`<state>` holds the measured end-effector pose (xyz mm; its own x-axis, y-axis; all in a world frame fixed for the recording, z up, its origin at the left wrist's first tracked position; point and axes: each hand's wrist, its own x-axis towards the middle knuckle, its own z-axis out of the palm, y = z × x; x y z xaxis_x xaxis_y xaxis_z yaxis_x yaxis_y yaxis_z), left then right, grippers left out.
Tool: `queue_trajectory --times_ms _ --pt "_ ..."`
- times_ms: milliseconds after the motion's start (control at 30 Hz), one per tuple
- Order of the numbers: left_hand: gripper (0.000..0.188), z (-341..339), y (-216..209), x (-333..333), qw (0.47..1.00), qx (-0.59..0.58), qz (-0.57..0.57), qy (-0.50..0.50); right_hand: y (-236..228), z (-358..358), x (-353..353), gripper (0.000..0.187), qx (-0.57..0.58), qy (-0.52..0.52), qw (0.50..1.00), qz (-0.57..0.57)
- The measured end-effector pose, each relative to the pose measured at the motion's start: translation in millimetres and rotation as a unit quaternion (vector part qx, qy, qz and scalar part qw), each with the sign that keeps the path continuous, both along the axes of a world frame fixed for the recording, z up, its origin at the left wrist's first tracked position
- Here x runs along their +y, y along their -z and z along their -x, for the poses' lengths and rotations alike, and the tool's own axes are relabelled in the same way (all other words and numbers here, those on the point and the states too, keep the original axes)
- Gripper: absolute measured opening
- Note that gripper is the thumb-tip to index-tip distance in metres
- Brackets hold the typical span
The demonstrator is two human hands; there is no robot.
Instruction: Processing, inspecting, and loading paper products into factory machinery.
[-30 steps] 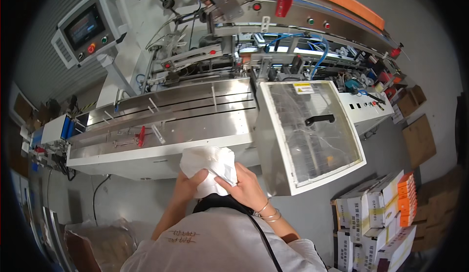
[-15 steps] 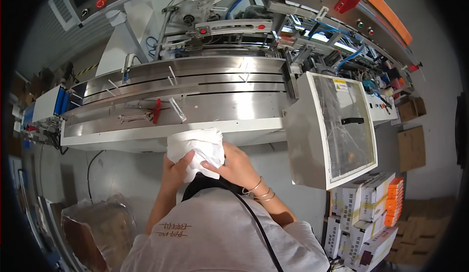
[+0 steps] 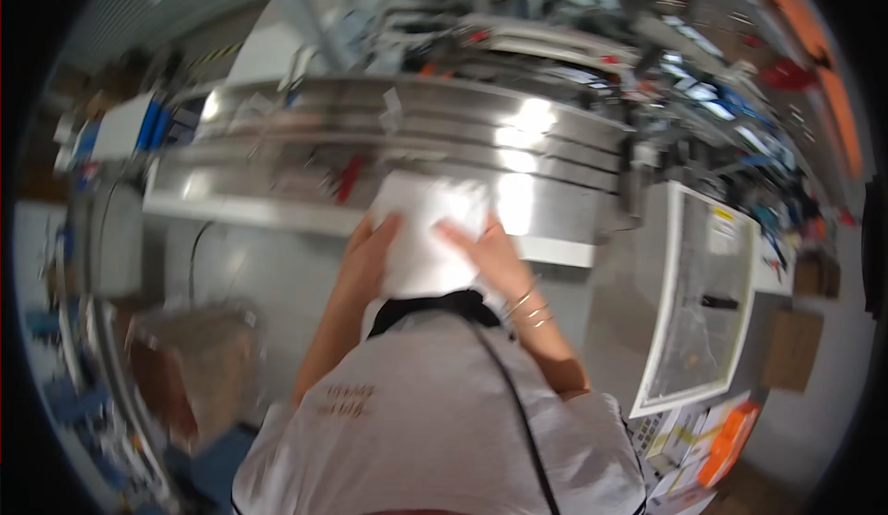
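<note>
I hold a stack of white flat sheets (image 3: 427, 228) in front of my chest, at the near edge of a long stainless steel machine bed (image 3: 388, 159). My left hand (image 3: 368, 254) grips the stack's left side. My right hand (image 3: 488, 254), with thin bracelets on the wrist, grips its right side, fingers lying across the top sheet. The picture is blurred by motion.
A hinged clear cover with a white frame (image 3: 705, 297) stands to my right. Stacked white and orange cartons (image 3: 712, 436) lie at the lower right. A brown cardboard box (image 3: 180, 367) sits on the floor to my left. Machine parts and cables (image 3: 592, 34) fill the back.
The view has swung left and down along the machine. The white stack stays in both hands and now sits flatter, closer to the steel bed's edge.
</note>
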<state>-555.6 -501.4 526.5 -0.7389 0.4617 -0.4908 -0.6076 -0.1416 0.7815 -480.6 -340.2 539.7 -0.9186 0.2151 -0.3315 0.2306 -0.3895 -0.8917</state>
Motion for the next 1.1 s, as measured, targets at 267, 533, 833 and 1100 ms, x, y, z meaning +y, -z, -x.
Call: queue_trajectory --times_ms 267,533,833,1100 --pt "0.038 25 2 6 0.997 -0.041 -0.050 -0.031 25 50 1 0.029 0.045 -0.004 0.996 0.071" --pt "0.039 26 35 -69 0.982 -0.105 -0.100 -0.121 62 90 -78 0.024 0.044 -0.114 0.980 -0.158" --pt "0.031 103 29 -218 0.974 0.064 0.045 -0.212 -70 265 -142 0.028 0.296 0.082 0.856 -0.417" --pt "0.039 170 38 -348 0.962 0.100 0.003 -0.254 -147 416 -109 0.056 0.209 0.317 0.628 -0.679"
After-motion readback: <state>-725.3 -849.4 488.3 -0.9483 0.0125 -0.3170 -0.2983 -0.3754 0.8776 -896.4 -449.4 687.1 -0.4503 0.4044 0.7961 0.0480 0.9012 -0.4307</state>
